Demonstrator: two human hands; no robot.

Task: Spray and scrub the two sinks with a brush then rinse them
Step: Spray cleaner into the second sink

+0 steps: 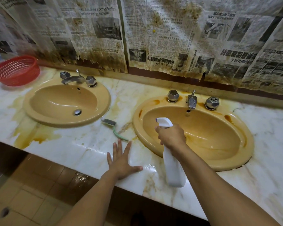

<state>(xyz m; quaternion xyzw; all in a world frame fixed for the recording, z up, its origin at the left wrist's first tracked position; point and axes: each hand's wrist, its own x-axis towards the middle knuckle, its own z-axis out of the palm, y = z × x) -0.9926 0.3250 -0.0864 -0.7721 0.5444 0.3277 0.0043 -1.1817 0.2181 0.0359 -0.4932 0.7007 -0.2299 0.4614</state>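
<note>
Two tan oval sinks sit in a stained marble counter [91, 144]. The left sink [44, 116] looks clean; the right sink [235, 149] has brown stains on its rim and wet streaks in the bowl. My right hand [171, 136] grips a white spray bottle [173, 167] by the neck, nozzle pointing over the right sink's left side. My left hand [122, 159] lies flat on the counter with fingers spread, holding nothing. A green-handled brush [114, 128] rests on the counter between the sinks, just beyond my left fingertips.
Each sink has chrome taps: left taps [77, 79], right taps [192, 100]. A red plastic basket [15, 70] stands at the counter's far left. Stained newspaper [153, 38] covers the wall behind. Brown floor tiles [31, 193] lie below the counter's front edge.
</note>
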